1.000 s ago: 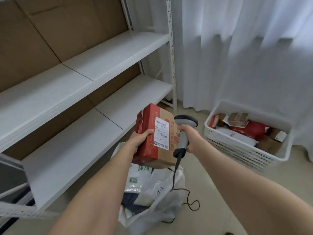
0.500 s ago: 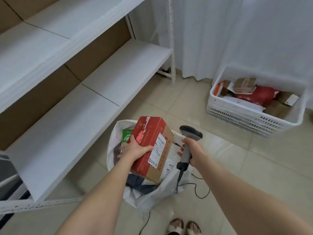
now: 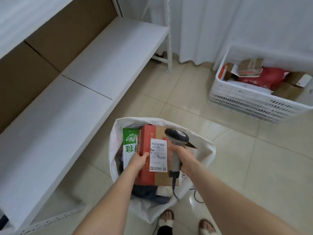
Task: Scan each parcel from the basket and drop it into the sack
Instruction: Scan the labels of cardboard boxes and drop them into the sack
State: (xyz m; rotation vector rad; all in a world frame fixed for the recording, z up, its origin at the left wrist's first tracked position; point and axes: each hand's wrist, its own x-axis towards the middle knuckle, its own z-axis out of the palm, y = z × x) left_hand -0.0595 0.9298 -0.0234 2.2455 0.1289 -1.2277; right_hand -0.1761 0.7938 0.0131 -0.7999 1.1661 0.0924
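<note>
**Parcel over the sack, ready to drop**

The white woven sack (image 3: 205,150) stood open on the tiled floor at the person's feet, and the red-and-brown cardboard parcel (image 3: 147,175) was held right over its mouth, white label facing up. The grey handheld scanner (image 3: 177,138) sat against the parcel's right side, head pointing away. The left hand (image 3: 138,160) gripped the parcel's left edge, fingers curled under and thumb on top. The right hand (image 3: 185,158) had its fingers wrapped round the scanner's handle.

This looked like the drop step. The next move would call for the left fingers to let go while the scanner drew clear.

The white metal shelving (image 3: 101,68) ran along the left, well apart from the sack. The white plastic basket (image 3: 254,102), far right, held more parcels. Inside the sack, a green-and-white packet (image 3: 129,141) stood upright just left of the parcel and could catch it. The scanner's dark cable (image 3: 196,195) trailed over the sack's near rim and might snag.
</note>
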